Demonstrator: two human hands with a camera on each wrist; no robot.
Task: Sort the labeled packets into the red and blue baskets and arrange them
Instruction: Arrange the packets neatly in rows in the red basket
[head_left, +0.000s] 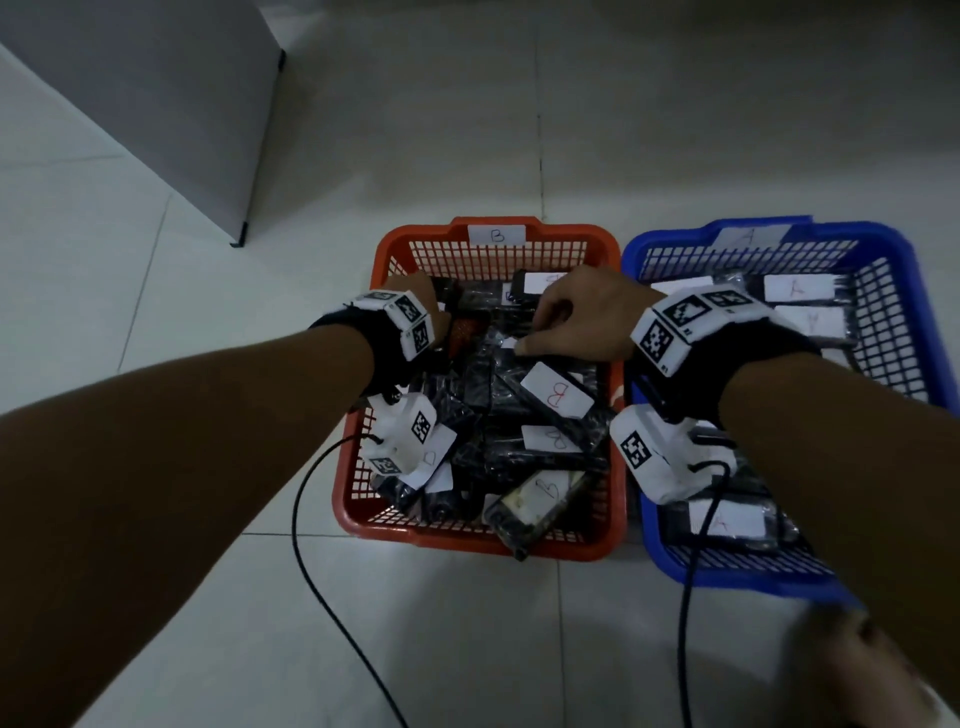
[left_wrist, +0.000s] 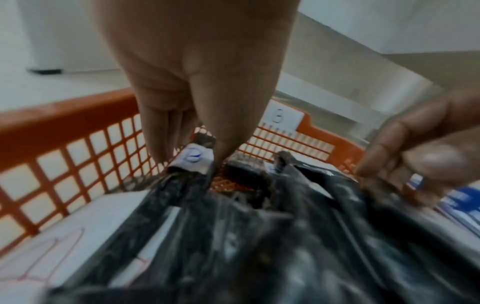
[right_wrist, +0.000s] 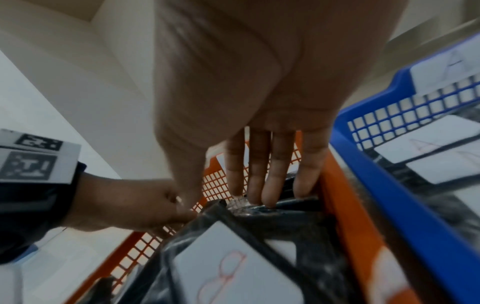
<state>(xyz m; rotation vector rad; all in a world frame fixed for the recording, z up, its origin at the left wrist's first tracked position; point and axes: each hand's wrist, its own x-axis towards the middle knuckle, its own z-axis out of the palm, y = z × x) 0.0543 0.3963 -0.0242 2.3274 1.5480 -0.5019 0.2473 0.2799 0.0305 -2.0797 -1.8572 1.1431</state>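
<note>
A red basket (head_left: 470, 540) marked B holds a loose heap of black packets with white B labels (head_left: 558, 397). To its right, a blue basket (head_left: 655, 551) marked A holds black packets with A labels (head_left: 795, 288) lying flat. Both hands are inside the far half of the red basket. My left hand (head_left: 415, 299) points down and pinches the top edge of an upright black packet (left_wrist: 182, 185) between thumb and fingers. My right hand (head_left: 566, 319) grips the upper edge of another black packet (right_wrist: 259, 222), with its fingers (right_wrist: 270, 185) behind it and its thumb in front.
A grey cabinet (head_left: 156, 104) stands on the white tiled floor at the back left. Two black cables (head_left: 306, 561) trail from the wrist cameras over the floor in front of the baskets. A blurred body part (head_left: 883, 670) shows at the bottom right.
</note>
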